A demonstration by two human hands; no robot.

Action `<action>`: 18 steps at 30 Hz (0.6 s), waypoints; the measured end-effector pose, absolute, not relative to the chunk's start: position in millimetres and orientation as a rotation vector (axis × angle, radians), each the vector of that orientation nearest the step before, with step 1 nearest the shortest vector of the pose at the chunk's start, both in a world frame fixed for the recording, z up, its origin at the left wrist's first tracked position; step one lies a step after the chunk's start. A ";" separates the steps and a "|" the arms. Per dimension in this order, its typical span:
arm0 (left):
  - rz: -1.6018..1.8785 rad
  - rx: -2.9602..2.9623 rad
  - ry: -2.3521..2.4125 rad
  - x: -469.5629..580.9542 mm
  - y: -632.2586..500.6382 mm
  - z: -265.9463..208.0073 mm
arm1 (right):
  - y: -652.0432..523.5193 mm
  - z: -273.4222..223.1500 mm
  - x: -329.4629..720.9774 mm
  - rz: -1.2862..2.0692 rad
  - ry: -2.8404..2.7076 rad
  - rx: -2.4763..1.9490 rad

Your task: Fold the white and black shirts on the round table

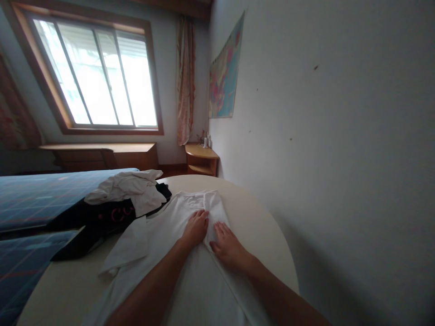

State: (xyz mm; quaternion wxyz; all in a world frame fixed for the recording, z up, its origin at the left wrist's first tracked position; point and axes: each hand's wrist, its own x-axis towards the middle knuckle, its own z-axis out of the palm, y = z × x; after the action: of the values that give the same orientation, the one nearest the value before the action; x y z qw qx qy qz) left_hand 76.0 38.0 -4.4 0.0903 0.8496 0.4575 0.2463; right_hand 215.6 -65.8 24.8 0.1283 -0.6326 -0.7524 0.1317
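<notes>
A white T-shirt (163,240) lies spread on a round cream table (261,217), its collar end away from me and one sleeve out to the left. Its right side is folded inward, forming a long edge down the middle right. My left hand (196,227) rests flat on the shirt just left of that fold, fingers pointing away. On the folded part lies my right hand (227,246), palm down with the fingers stretched out. Neither hand grips the cloth.
Crumpled black and whitish clothes (125,194) lie at the table's left edge, beside a blue plaid bed (41,194). A white wall (340,158) stands close on the right. Further back are a small corner shelf (202,151), a long desk (132,148) and a window (102,77).
</notes>
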 end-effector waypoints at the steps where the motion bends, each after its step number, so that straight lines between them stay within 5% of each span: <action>1: 0.732 2.537 1.350 76.1 39.7 -5.4 | -65.1 23.8 213.3 0.399 -2.189 -1.875; 18: 0.717 2.603 1.230 115.9 77.9 -11.5 | -40.8 15.6 237.9 0.234 -2.120 -2.099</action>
State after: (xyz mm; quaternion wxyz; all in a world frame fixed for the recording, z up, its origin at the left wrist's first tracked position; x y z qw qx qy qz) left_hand 115.9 77.9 -11.5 0.0871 0.8741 0.4129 0.2407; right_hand 237.9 -40.8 15.6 0.0744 -0.6996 -0.7064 0.0779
